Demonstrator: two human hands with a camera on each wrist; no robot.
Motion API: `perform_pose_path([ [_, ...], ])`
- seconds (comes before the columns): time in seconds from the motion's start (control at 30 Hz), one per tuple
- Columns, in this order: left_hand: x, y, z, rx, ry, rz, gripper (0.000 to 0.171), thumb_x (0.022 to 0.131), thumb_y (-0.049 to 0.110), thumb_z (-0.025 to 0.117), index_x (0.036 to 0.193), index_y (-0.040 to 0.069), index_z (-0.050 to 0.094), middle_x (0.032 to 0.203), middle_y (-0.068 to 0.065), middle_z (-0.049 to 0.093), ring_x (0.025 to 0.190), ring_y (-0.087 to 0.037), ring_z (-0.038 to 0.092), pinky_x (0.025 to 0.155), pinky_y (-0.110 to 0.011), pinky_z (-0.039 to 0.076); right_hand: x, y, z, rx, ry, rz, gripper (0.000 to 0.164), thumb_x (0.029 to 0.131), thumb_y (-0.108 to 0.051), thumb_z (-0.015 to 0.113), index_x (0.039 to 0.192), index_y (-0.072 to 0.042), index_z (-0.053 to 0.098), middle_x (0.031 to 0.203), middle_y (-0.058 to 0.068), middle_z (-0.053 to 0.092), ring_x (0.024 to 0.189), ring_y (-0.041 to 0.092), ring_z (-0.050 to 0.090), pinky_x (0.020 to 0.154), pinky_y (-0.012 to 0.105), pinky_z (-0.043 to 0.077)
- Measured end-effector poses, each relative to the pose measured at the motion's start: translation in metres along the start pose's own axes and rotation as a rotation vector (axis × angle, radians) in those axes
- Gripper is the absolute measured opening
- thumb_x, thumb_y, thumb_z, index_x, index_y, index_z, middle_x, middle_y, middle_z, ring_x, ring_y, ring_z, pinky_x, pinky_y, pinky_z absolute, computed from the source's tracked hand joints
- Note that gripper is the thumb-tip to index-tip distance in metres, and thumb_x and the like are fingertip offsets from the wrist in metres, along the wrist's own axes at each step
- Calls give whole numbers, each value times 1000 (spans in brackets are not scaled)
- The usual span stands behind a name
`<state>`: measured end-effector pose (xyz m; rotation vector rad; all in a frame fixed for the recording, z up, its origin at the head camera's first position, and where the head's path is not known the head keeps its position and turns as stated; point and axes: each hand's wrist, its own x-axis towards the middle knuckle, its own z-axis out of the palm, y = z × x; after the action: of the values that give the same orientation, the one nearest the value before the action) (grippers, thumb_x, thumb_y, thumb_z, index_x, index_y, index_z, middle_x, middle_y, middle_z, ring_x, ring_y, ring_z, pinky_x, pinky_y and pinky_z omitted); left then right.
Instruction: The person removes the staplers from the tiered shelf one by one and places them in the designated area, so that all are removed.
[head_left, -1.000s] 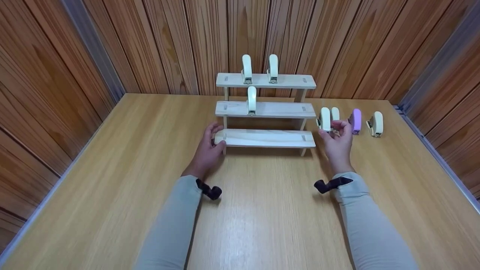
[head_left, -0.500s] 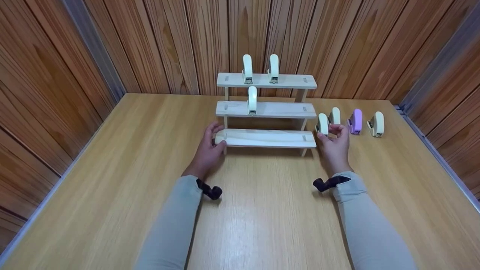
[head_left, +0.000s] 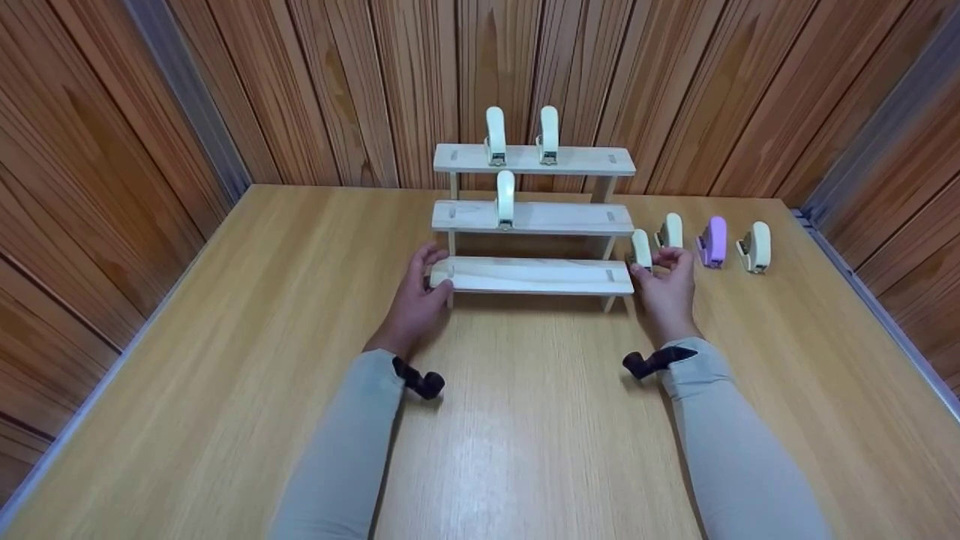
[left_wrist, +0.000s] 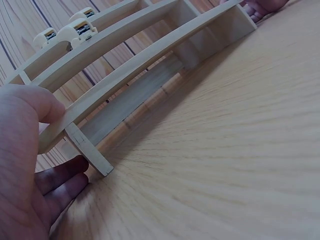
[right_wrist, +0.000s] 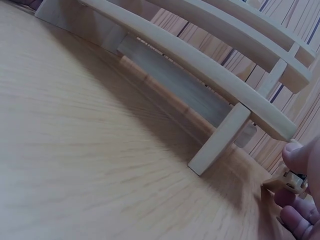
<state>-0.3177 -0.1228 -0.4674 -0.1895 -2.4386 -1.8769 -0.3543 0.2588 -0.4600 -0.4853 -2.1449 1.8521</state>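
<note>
A three-tier wooden display stand [head_left: 536, 276] stands toward the back of the table. My left hand [head_left: 416, 304] grips the left end of its lowest shelf; in the left wrist view the thumb [left_wrist: 47, 107] lies on the shelf and the fingers pass behind the leg. Beside the shelf's right end, my right hand [head_left: 670, 300] holds a small cream stapler [head_left: 640, 249] between thumb and fingers. The right wrist view shows that stapler's metal end [right_wrist: 295, 181] low, near the tabletop. Two cream staplers [head_left: 496, 135] stand on the top shelf, and one cream stapler [head_left: 505, 199] on the middle shelf.
Right of the stand, a cream stapler [head_left: 672, 229], a purple stapler [head_left: 714, 241] and another cream stapler [head_left: 757, 246] stand in a row on the wooden table [head_left: 517, 420]. Wood-panelled walls [head_left: 337, 90] enclose the back and sides.
My right hand has drawn the cream stapler left and slightly toward me, away from the one beside it, to the lowest shelf's right end. My left hand stays on the stand.
</note>
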Motion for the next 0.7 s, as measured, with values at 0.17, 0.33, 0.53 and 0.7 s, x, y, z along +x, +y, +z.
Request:
perform_pose_path([
  [0.17,2,-3,-1,-12,-8,29,67,102,19,57,159,21,22,154,7,42,150,-16,24,122,-44,17,6,2,3,-101,18,-101,51,93,-4,69,134,-6,38,125,9,49,110,20,51,96,30,43],
  [0.33,4,-3,-2,-23,-5,60,67,101,16,57,158,17,22,154,3,43,148,-17,28,121,-43,21,12,4,6,-173,29,-145,54,92,-3,70,135,-1,38,122,12,51,108,22,51,96,30,42],
  [0.53,2,-3,-2,-22,-6,42,66,101,19,58,158,23,23,153,7,43,149,-14,26,122,-42,19,15,5,5,-251,7,-142,56,93,-5,68,137,-3,35,130,16,51,113,26,52,98,34,42],
  [0.7,1,-3,0,-26,-13,51,66,102,20,58,158,25,23,153,8,43,148,-14,26,121,-43,20,17,7,4,-301,9,-160,55,93,-7,68,136,-2,35,132,18,52,114,28,53,99,36,43],
])
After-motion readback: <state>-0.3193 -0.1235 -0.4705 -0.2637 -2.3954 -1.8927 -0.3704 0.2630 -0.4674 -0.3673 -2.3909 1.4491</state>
